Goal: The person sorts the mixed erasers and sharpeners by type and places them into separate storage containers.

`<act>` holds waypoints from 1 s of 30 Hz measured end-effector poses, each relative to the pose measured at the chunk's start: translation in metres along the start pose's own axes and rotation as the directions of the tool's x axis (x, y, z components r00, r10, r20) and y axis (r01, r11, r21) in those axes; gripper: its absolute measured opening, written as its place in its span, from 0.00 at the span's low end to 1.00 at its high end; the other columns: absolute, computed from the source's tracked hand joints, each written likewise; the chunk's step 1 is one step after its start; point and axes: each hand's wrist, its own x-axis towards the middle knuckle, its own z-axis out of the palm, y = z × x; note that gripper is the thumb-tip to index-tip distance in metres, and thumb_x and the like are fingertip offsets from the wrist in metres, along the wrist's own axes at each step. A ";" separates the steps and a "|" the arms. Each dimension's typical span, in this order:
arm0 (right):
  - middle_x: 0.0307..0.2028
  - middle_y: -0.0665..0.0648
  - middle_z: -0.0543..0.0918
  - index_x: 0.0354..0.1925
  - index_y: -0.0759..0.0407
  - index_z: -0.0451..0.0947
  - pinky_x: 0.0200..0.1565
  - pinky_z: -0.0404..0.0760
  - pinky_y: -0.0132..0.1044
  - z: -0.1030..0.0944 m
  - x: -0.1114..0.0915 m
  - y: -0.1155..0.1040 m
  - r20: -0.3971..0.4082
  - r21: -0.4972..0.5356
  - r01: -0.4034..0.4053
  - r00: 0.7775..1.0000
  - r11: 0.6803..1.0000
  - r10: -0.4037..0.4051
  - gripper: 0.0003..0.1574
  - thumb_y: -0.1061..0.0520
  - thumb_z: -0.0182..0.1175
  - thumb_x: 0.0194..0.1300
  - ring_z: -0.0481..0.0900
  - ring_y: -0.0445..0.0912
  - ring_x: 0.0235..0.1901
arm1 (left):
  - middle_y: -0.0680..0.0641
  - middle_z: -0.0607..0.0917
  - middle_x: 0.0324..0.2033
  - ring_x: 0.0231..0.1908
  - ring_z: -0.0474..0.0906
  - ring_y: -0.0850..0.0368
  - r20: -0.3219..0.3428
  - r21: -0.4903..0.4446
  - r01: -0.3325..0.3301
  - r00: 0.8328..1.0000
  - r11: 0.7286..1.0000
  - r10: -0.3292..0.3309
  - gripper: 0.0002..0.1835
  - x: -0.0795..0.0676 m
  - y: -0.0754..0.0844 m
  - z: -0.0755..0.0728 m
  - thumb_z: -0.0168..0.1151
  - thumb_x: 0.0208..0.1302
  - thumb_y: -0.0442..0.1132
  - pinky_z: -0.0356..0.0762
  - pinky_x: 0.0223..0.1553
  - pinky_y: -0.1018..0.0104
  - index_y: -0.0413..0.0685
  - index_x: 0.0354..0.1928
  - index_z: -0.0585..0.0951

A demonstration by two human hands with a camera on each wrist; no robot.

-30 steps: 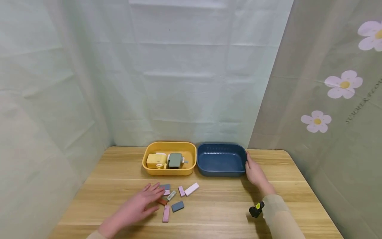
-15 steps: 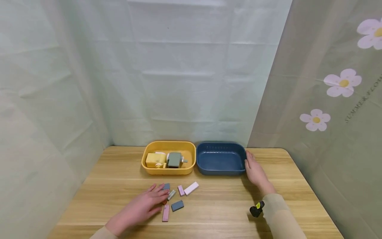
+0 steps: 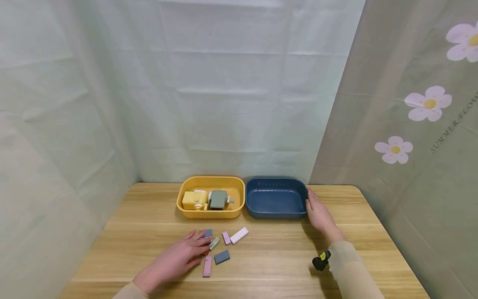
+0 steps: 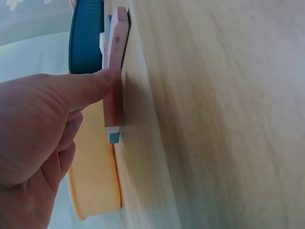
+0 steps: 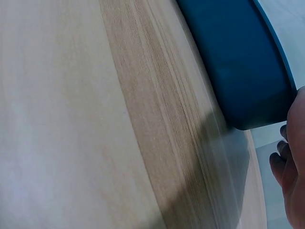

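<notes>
My left hand [image 3: 178, 256] lies over a cluster of small eraser-like blocks, fingers reaching forward. In the left wrist view its thumb touches a reddish-brown block [image 4: 113, 106], which the hand hides in the head view. Around the fingertips lie a blue-grey block [image 3: 208, 233], a grey-green one [image 3: 214, 243] and a long pink one [image 3: 207, 266]. Farther right are a dark grey block [image 3: 222, 257], a small purple one [image 3: 226, 238] and a white one [image 3: 239, 235]. My right hand [image 3: 319, 215] rests its fingers against the right end of the dark blue bin [image 3: 277, 216].
Left of the blue bin, nearly touching it, stands a yellow bin [image 3: 210, 214]. Inside are a yellow boxy item [image 3: 194, 200] and a green one [image 3: 218, 200], resembling crank pencil sharpeners. A curtain [image 3: 231, 124] hangs behind the wooden table [image 3: 269, 265].
My left hand has shifted slightly right, covering the reddish-brown block and a small pink one that showed earlier. The right hand stays against the blue bin.
</notes>
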 end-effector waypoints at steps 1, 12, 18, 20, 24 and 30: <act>0.79 0.80 0.55 0.80 0.81 0.48 0.78 0.55 0.65 0.000 0.000 0.000 0.000 -0.002 0.001 1.000 1.000 -0.001 0.35 0.60 0.39 0.87 0.54 0.72 0.79 | 0.43 0.82 0.69 0.72 0.72 0.37 0.003 0.000 0.003 1.000 1.000 -0.003 0.22 0.000 0.000 0.000 0.72 0.69 0.35 0.66 0.72 0.33 0.41 0.64 0.86; 0.78 0.80 0.55 0.79 0.81 0.48 0.78 0.55 0.66 0.000 -0.001 -0.001 -0.001 0.000 -0.005 1.000 1.000 0.005 0.35 0.60 0.39 0.87 0.54 0.73 0.78 | 0.50 0.90 0.57 0.69 0.77 0.38 -0.009 -0.035 0.011 1.000 0.999 -0.011 0.16 0.002 -0.002 0.001 0.73 0.68 0.32 0.68 0.71 0.34 0.47 0.57 0.90; 0.78 0.80 0.55 0.79 0.81 0.48 0.78 0.56 0.66 -0.001 -0.002 -0.001 -0.002 -0.004 -0.008 1.000 1.000 0.008 0.35 0.60 0.39 0.87 0.54 0.73 0.78 | 0.45 0.88 0.61 0.69 0.77 0.39 -0.020 -0.018 0.040 0.999 0.999 -0.040 0.16 0.005 -0.003 0.003 0.74 0.68 0.32 0.69 0.72 0.35 0.45 0.56 0.90; 0.78 0.80 0.56 0.79 0.81 0.49 0.78 0.56 0.67 -0.001 -0.002 -0.002 -0.005 -0.006 -0.007 1.000 1.000 0.007 0.35 0.60 0.39 0.87 0.54 0.73 0.78 | 0.43 0.86 0.63 0.70 0.76 0.38 -0.014 -0.004 0.052 0.999 0.999 -0.052 0.16 0.006 -0.004 0.004 0.73 0.68 0.32 0.69 0.72 0.36 0.44 0.57 0.90; 0.78 0.80 0.56 0.79 0.81 0.49 0.78 0.56 0.66 -0.001 -0.001 -0.003 -0.007 -0.008 -0.002 1.000 1.000 0.002 0.35 0.60 0.39 0.86 0.54 0.73 0.78 | 0.43 0.86 0.63 0.70 0.76 0.39 0.003 0.025 0.062 0.998 0.998 -0.062 0.15 0.006 -0.005 0.006 0.73 0.69 0.33 0.70 0.71 0.36 0.45 0.56 0.90; 0.78 0.80 0.56 0.79 0.81 0.48 0.78 0.55 0.66 -0.002 0.000 -0.004 -0.004 -0.013 -0.001 1.000 1.000 0.001 0.35 0.60 0.39 0.86 0.54 0.73 0.78 | 0.44 0.87 0.62 0.68 0.78 0.39 -0.001 0.045 0.066 0.998 0.997 -0.066 0.14 0.009 -0.005 0.007 0.70 0.71 0.34 0.71 0.71 0.37 0.44 0.56 0.90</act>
